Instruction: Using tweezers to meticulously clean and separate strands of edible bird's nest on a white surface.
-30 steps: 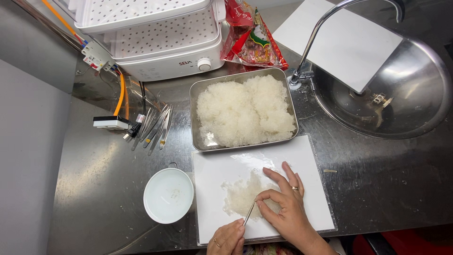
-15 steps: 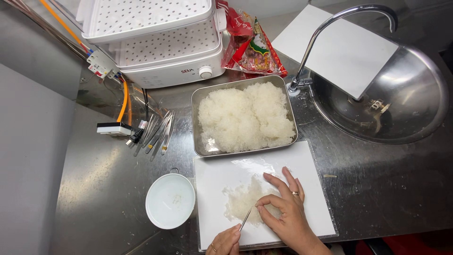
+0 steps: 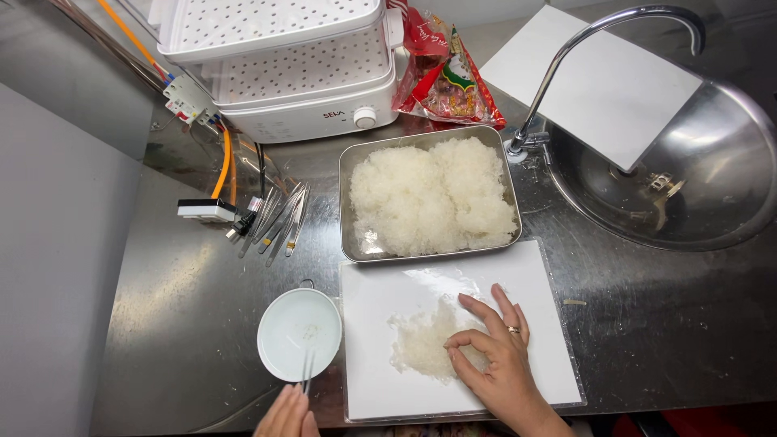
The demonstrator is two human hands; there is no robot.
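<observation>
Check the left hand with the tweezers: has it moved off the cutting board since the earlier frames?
Yes. The left hand went leftward, off the white board; its tweezers now point into the white bowl beside the board.

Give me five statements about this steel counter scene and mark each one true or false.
1. The right hand rests on a small white pile on the white board. True.
2. The left hand holds a spoon over the metal tray. False: it holds tweezers over the small white bowl.
3. The metal tray is heaped with white shreds. True.
4. The tap is running water. False: no water shows.
5. The right hand wears a ring. True.
</observation>
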